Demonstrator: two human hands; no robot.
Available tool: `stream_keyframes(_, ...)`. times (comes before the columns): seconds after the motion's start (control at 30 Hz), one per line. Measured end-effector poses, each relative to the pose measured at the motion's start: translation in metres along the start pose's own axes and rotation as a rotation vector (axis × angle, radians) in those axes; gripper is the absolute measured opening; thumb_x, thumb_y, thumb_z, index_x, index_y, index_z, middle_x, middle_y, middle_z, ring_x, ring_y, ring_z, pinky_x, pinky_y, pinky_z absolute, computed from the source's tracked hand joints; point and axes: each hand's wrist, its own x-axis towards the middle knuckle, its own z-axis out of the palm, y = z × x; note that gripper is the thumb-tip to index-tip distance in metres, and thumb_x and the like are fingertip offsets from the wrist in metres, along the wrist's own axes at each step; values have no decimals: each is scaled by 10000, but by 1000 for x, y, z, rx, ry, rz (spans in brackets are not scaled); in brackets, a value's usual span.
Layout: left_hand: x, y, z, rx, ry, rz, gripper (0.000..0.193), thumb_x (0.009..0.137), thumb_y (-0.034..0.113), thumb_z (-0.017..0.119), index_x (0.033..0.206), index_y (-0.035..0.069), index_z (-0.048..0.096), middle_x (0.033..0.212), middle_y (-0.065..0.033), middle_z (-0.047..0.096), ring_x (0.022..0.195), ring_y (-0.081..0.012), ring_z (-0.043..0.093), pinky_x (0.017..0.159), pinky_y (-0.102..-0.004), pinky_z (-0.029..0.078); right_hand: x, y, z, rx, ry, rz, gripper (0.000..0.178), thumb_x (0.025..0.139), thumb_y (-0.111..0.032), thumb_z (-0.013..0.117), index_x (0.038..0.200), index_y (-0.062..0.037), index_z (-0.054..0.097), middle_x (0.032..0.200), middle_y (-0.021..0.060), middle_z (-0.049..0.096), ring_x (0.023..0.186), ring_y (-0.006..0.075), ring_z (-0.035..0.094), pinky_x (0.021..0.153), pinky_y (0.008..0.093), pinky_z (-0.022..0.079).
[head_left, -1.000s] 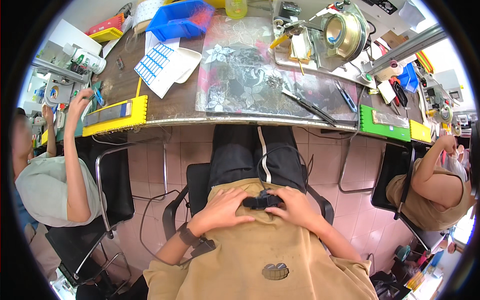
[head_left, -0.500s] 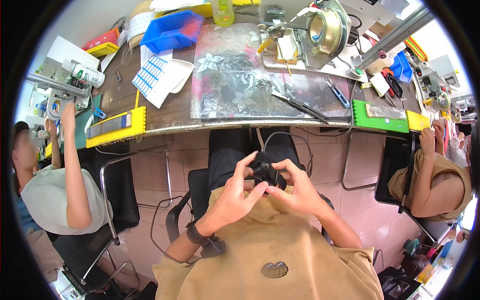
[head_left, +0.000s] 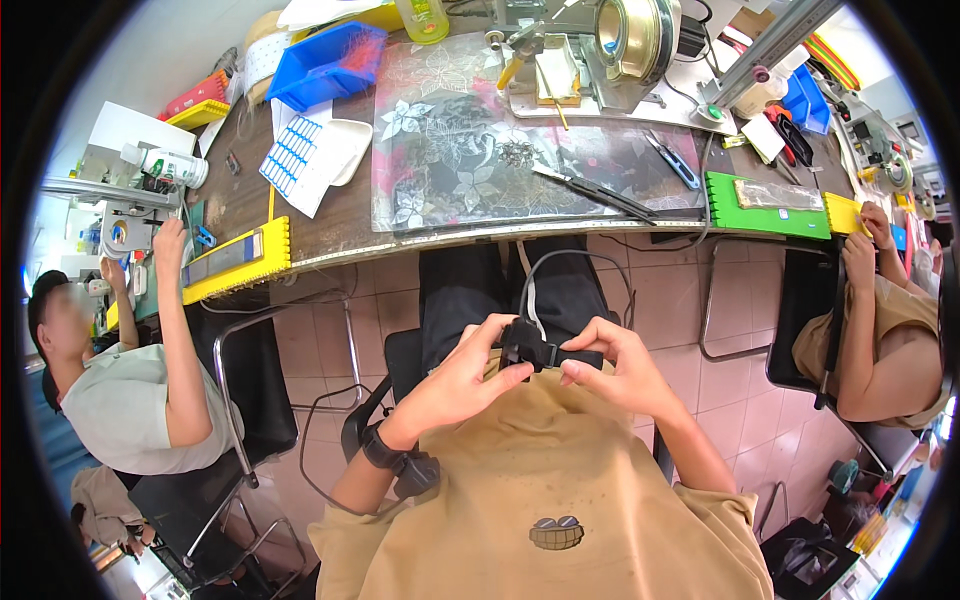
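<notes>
Over my lap, my left hand (head_left: 462, 378) grips a small black device (head_left: 522, 342), fingers on top and thumb below. A dark cable (head_left: 585, 252) loops near it from above my legs. To its right stretches a black strap (head_left: 578, 357), its end pinched between the thumb and fingers of my right hand (head_left: 625, 368). The device's far side is hidden, so I cannot tell its exact kind. Round my left wrist sits a black band (head_left: 380, 447) with a dark block (head_left: 417, 474) attached.
On the workbench ahead lie tweezers (head_left: 592, 193), a blue-handled cutter (head_left: 672, 160) and a pile of small metal parts (head_left: 517, 152). A wire spool (head_left: 627, 45) stands behind. Co-workers sit on either side: a pale-shirted person (head_left: 140, 400) left, a tan-shirted person (head_left: 880, 350) right.
My hands have moved apart a little, my right hand to the right. The black strap now extends sideways from the device, which has turned. My view has shifted slightly.
</notes>
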Motion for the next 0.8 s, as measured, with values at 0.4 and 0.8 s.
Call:
stream_keyframes(0.4, 10, 10, 7, 158, 11, -46, 476, 969, 365, 637, 1351, 124, 486, 1164, -94, 601, 1091, -287, 493, 967, -405, 383, 14, -28, 26, -606, 312, -292, 245, 806, -162, 774, 969, -31, 646, 918, 77, 559, 880, 243, 555, 781, 355, 434)
stream_keyframes(0.8, 9, 25, -13, 539, -305, 262, 481, 797, 80, 703, 1250, 217, 618, 1257, -65, 533, 1184, -278, 456, 964, -422, 322, -5, -33, -4, -177, -388, -299, 329, 767, -221, 809, 724, 4, 573, 669, 100, 613, 625, 277, 563, 605, 357, 434)
